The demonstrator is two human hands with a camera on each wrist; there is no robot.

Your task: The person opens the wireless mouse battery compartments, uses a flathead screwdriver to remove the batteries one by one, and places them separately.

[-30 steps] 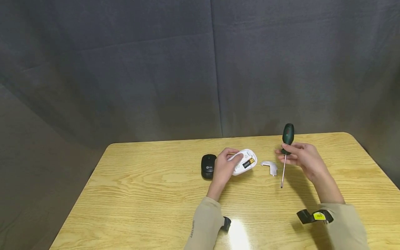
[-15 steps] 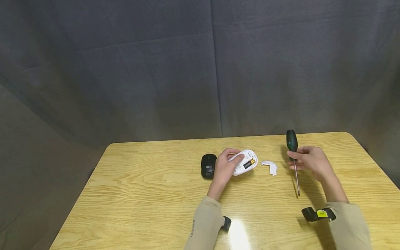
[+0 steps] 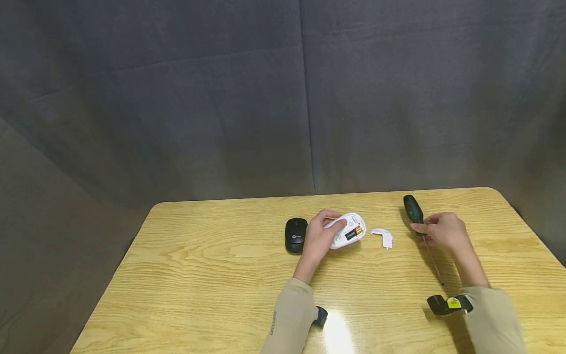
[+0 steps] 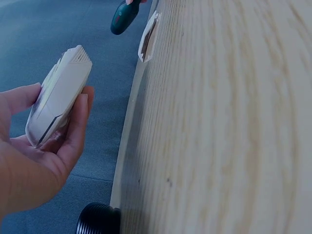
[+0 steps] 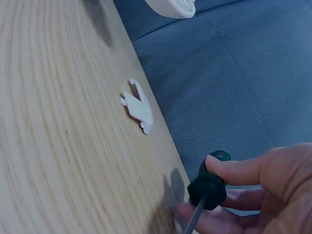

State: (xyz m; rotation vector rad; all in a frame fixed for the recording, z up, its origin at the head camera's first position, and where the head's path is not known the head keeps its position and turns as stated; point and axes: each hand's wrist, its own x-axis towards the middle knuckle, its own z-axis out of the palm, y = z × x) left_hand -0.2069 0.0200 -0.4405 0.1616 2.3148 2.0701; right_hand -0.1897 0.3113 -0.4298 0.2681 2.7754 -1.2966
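Observation:
My left hand (image 3: 319, 236) grips a white mouse (image 3: 347, 230) turned underside up, and a battery (image 3: 353, 232) shows in its open bay. In the left wrist view the white mouse (image 4: 57, 101) lies between my thumb and curled fingers. The loose white battery cover (image 3: 382, 236) lies on the table just right of it; the cover (image 5: 138, 106) shows again in the right wrist view. My right hand (image 3: 442, 232) holds a green-handled screwdriver (image 3: 420, 230) low over the table, pinching the handle (image 5: 209, 183), shaft pointing toward me.
A black mouse (image 3: 295, 235) sits on the wooden table (image 3: 199, 275) just left of my left hand. Grey cloth hangs behind the table. The table's right edge (image 3: 530, 231) runs close to my right hand.
My right hand has carried the screwdriver rightward and lowered it from near upright to nearly flat over the table. The left hand and white mouse have stayed put.

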